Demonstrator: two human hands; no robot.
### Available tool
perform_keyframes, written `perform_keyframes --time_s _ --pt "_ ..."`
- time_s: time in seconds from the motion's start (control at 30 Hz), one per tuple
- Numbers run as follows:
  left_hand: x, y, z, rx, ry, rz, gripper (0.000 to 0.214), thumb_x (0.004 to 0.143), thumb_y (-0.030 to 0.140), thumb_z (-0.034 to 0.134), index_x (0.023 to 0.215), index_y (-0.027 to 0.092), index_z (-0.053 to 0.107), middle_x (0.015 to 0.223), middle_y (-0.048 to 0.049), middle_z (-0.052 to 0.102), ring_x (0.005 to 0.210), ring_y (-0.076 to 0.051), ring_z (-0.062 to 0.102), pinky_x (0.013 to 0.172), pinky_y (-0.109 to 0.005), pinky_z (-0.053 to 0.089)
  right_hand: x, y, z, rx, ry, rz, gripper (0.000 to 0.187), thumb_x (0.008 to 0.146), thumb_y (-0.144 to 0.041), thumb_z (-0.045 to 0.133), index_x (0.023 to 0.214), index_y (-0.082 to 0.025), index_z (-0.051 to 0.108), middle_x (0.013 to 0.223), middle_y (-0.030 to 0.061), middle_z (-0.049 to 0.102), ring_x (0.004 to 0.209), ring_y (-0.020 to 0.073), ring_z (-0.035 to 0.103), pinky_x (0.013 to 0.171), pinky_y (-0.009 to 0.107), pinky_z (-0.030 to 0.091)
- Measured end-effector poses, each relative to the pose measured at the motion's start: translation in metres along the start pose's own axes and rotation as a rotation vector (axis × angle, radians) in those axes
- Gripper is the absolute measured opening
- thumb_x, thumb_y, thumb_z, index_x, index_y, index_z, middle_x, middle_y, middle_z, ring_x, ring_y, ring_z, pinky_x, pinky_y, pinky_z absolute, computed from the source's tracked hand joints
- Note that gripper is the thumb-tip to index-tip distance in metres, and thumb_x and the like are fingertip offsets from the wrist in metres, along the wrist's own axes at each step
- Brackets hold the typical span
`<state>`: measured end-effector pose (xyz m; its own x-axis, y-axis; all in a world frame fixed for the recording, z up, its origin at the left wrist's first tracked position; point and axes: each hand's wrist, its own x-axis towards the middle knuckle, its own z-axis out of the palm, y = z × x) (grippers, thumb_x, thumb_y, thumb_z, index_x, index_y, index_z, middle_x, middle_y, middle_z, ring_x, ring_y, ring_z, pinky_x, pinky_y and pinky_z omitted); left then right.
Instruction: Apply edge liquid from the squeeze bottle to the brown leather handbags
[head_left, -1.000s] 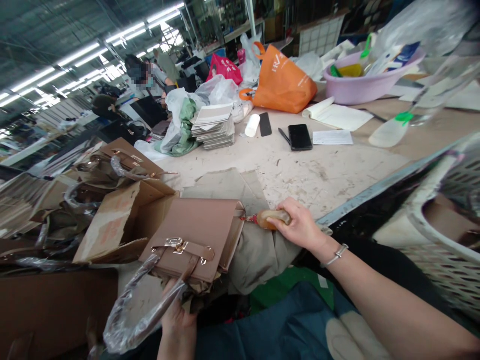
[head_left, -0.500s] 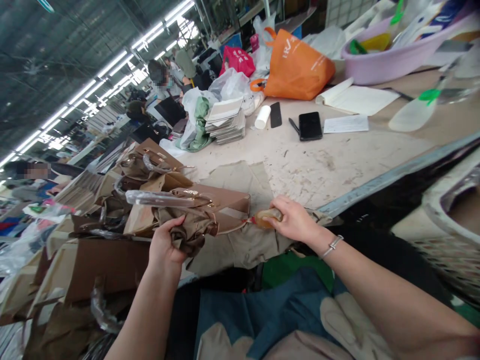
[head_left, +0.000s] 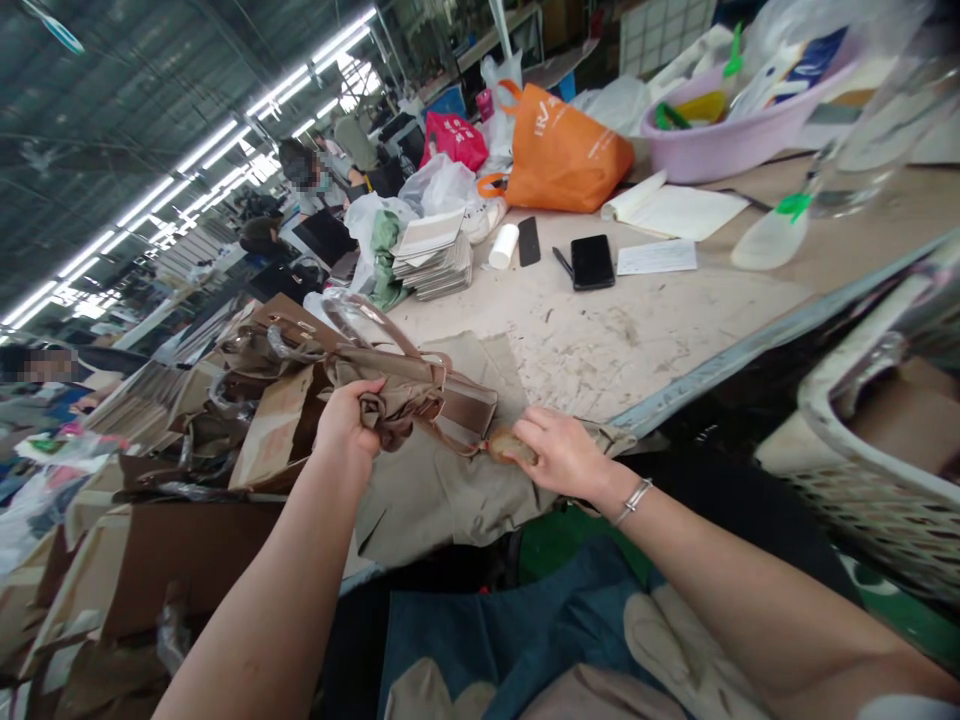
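My left hand (head_left: 351, 422) is closed on the bunched, soft brown side of a handbag (head_left: 474, 408), lifting it at the table's near edge. The bag's handles stand up behind, partly in clear plastic. In my right hand (head_left: 561, 452) is a small tool with a rounded amber handle (head_left: 508, 446); its reddish tip meets the bag's edge strip at the lower right corner. What kind of tool it is cannot be made out. Beneath both hands a grey-beige cloth (head_left: 442, 505) lies over the table edge.
More brown bags and boxes (head_left: 187, 560) crowd the left. On the table (head_left: 652, 330) stand a stack of boards (head_left: 435, 260), a black phone (head_left: 592, 262), an orange bag (head_left: 566, 155) and a lilac basin (head_left: 712, 150). A cream plastic basket (head_left: 885, 480) stands at right. People sit farther back.
The bag has turned and tilted in my left hand, its handles now swung up and away. My right hand with the tool has shifted slightly left in view, as the camera moved.
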<state>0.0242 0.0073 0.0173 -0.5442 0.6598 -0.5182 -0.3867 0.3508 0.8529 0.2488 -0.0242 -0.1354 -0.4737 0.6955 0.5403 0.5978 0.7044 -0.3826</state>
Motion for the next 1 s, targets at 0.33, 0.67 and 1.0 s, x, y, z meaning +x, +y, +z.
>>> perform_keyframes --time_s 0.33,0.67,1.0 --pt "0.009 -0.005 0.005 -0.109 -0.088 0.047 0.018 0.059 0.002 0.053 0.074 0.011 0.057 0.063 -0.0073 0.065 0.053 -0.022 0.063 0.045 -0.032 0.052 -0.005 0.001 -0.003 0.001 -0.034 -0.089 0.005 0.08 -0.019 0.056 0.079 -0.019 0.051 0.079 0.0037 0.049 0.075 0.017 0.046 0.064 0.028 0.033" --pt "0.003 -0.004 0.003 -0.109 -0.079 0.015 0.014 0.06 0.004 0.053 0.072 0.012 0.057 0.062 -0.0082 0.064 0.051 -0.022 0.061 0.043 -0.03 0.048 -0.007 -0.001 -0.003 -0.032 -0.012 -0.152 0.004 0.079 -0.017 0.055 0.077 -0.019 0.052 0.079 0.0042 0.051 0.076 0.0181 0.045 0.065 0.03 0.034" --pt "0.013 -0.008 0.0 -0.136 -0.086 0.088 0.013 0.062 0.003 0.053 0.071 0.011 0.057 0.062 -0.0074 0.064 0.052 -0.022 0.062 0.05 -0.034 0.053 -0.006 0.0 -0.002 -0.027 0.039 -0.09 0.003 0.078 -0.017 0.056 0.078 -0.019 0.053 0.08 0.0063 0.054 0.075 0.0193 0.048 0.065 0.031 0.037"
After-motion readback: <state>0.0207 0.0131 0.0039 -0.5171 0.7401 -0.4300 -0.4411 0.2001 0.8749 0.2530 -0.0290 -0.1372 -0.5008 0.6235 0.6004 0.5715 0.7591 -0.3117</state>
